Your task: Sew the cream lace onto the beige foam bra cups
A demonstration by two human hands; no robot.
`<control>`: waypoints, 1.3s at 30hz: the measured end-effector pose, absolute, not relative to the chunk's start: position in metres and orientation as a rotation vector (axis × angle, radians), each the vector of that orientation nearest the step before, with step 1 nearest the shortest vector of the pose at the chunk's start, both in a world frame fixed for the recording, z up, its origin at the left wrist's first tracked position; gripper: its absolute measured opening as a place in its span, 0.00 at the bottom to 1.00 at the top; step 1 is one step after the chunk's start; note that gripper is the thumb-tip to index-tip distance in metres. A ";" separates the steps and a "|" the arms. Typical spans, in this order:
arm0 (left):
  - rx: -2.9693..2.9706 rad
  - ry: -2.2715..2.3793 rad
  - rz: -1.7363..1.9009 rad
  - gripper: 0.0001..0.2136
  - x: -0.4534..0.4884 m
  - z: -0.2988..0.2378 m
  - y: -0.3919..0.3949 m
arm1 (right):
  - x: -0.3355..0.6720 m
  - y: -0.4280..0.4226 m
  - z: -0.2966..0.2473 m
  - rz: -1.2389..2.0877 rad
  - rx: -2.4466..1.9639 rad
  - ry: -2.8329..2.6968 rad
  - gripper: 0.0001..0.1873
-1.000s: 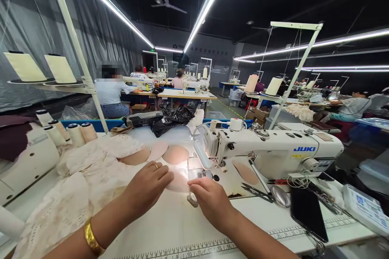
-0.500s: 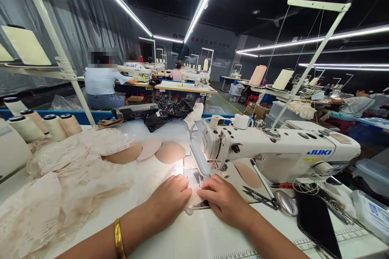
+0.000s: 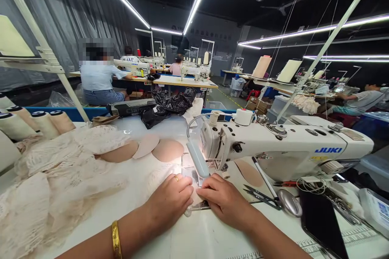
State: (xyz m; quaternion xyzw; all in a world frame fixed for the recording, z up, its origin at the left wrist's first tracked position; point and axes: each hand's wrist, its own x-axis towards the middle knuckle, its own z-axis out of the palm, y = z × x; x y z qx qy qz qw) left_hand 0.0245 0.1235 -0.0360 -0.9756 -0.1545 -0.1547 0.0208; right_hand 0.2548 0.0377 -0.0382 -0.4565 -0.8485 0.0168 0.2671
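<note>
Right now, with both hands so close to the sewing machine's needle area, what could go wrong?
The left hand or right hand might slip under the sewing machine, whose needle area the gooseneck lamp partly blocks from view. Also, the thread snips lie with blades pointing toward the right hand, and could perhaps nick it.

Side items, white table (image 3: 200,238)

Black flat rectangular phone (image 3: 322,224) near right edge; clear plastic box with a blue-and-white label (image 3: 377,210) nearer that edge. Crumpled glossy black plastic bag (image 3: 167,107) at far edge. Cream and beige thread cones (image 3: 45,125) toward far-left corner. Past far edge: seated person in pale blue shirt (image 3: 100,80).
</note>
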 end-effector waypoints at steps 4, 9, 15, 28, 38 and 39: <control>-3.057 -0.439 -0.482 0.09 0.025 -0.036 0.126 | 0.255 0.038 -0.039 0.037 -1.241 -2.288 0.21; -3.083 -0.315 -0.612 0.10 0.029 -0.039 0.142 | 0.255 0.039 -0.045 0.012 -1.280 -2.262 0.19; -3.143 -0.201 -0.616 0.06 0.037 -0.035 0.166 | 0.256 0.041 -0.051 0.005 -1.374 -2.195 0.19; -3.190 -0.123 -0.537 0.09 0.042 -0.024 0.180 | 0.257 0.042 -0.054 -0.077 -1.406 -2.209 0.17; -3.277 -0.123 -0.633 0.11 0.041 -0.018 0.179 | 0.259 0.041 -0.056 -0.079 -1.419 -2.205 0.18; -3.281 -0.133 -0.649 0.10 0.041 -0.018 0.180 | 0.259 0.041 -0.056 -0.086 -1.423 -2.202 0.18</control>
